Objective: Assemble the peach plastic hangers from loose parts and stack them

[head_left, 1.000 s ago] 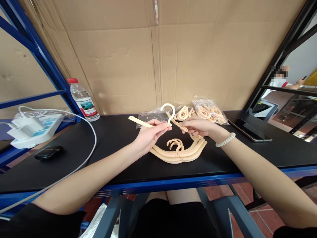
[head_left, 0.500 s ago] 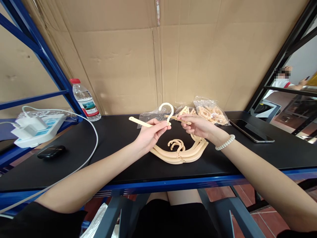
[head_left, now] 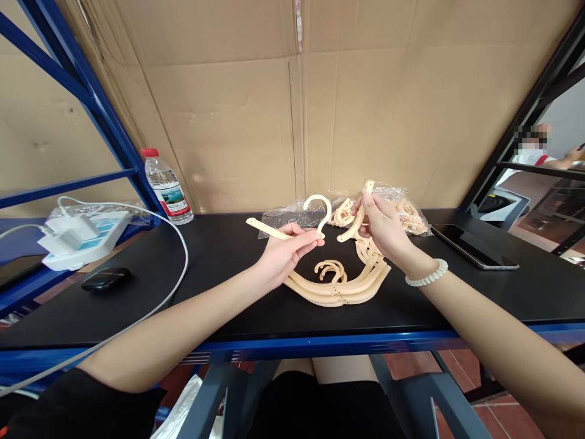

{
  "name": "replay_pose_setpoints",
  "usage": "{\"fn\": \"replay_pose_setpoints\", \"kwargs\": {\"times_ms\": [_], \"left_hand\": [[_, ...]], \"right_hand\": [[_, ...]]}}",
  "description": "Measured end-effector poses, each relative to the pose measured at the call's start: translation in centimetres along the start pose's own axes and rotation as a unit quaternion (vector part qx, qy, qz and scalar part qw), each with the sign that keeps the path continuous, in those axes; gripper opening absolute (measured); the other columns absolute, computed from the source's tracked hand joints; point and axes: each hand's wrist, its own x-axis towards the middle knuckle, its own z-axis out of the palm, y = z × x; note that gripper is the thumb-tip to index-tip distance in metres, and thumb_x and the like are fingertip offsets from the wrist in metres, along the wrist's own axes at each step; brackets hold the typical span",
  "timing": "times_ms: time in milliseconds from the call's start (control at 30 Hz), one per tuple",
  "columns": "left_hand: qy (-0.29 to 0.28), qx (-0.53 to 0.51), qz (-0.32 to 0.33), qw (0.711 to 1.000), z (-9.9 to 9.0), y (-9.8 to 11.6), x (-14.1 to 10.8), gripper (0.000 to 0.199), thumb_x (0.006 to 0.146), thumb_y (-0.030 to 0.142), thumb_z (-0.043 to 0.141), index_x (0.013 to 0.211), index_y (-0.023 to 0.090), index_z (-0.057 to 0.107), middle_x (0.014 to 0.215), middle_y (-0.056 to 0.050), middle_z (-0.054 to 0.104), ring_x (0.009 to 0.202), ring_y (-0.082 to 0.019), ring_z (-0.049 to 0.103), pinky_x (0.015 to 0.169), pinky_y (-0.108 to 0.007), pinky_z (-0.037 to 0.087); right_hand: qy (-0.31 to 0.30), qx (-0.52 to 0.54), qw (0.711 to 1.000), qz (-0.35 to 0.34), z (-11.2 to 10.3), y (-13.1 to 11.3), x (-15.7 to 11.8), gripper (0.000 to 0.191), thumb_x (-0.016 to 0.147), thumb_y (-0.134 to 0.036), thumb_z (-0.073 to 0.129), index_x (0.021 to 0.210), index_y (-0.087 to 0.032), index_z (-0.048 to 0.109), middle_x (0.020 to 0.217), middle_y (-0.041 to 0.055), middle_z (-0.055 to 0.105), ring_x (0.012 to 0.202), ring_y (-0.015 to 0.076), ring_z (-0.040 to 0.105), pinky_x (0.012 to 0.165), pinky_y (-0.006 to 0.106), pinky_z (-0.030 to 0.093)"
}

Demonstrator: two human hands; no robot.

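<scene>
Closest to the viewer, a seated person's lap in black clothing [head_left: 315, 408] sat below the blue near edge of a black desk [head_left: 283, 314]. Midway along that edge, a little back from it, lay a stack of hangers [head_left: 338, 296]: pale cream, glossy, curved bars nested together in a shallow bowl shape, their hooks [head_left: 333, 268] overlapping and pointing away from the edge.

Above the desk, beyond the stack, were two bare hands. The left hand [head_left: 287, 253] had its thumb and fingers clamped on a loose hanger piece, a slim cream bar [head_left: 266, 228] sticking out towards the desk's left side, with a rounded hook [head_left: 328, 213] rising upright beside the fingertips. The right hand [head_left: 384, 222], with a pale beaded bracelet [head_left: 427, 275] at its wrist, had its fingers closed on a separate curved arm piece [head_left: 353, 228], tilted, with one end up. The two pieces were apart.

Towards the desk's left end lay a small black object [head_left: 106, 279], a white cable [head_left: 185, 256] and a white power strip [head_left: 68, 261]. Along the far edge stood a red-capped water bottle [head_left: 169, 189], then clear plastic bags [head_left: 283, 216], some full of cream parts, and a dark phone [head_left: 475, 246] lying towards the right. Cardboard [head_left: 228, 122] rose behind.
</scene>
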Motion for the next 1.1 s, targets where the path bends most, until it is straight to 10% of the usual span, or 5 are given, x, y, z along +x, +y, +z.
{"fn": "replay_pose_setpoints", "kwargs": {"times_ms": [267, 500, 1100], "left_hand": [[0.031, -0.02, 0.006, 0.999, 0.2, 0.1, 0.1, 0.037, 0.059, 0.011, 0.086, 0.053, 0.013, 0.049, 0.073, -0.005, 0.075, 0.068, -0.012, 0.073, 0.065, -0.012, 0.056], [0.025, -0.016, 0.019, 0.999, -0.1, 0.0, 0.1, 0.032, 0.06, 0.012, 0.086, 0.057, 0.013, 0.054, 0.075, -0.003, 0.074, 0.071, -0.011, 0.073, 0.068, -0.014, 0.057], [0.0, 0.045, -0.021, 0.999, 0.0, 0.3, -0.3, 0.034, 0.062, 0.02, 0.086, 0.058, 0.014, 0.053, 0.066, -0.003, 0.073, 0.066, -0.01, 0.069, 0.056, -0.014, 0.052]], "right_hand": [[-0.075, 0.099, 0.978, 0.167, -0.1, 0.2, -0.3, 0.038, 0.084, -0.054, 0.067, 0.08, -0.021, 0.048, 0.064, -0.0004, 0.067, 0.039, 0.008, 0.053, 0.036, 0.019, 0.038], [-0.176, 0.137, 0.952, 0.207, 0.1, 0.1, -0.6, 0.029, 0.069, -0.019, 0.084, 0.089, -0.018, 0.063, 0.079, -0.0024, 0.068, 0.07, 0.0082, 0.068, 0.072, 0.019, 0.058], [-0.242, 0.158, 0.945, 0.155, 1.2, 0.4, -1.7, 0.023, 0.077, -0.024, 0.079, 0.095, -0.017, 0.065, 0.086, 0.0024, 0.074, 0.084, 0.015, 0.074, 0.085, 0.028, 0.06]]}}
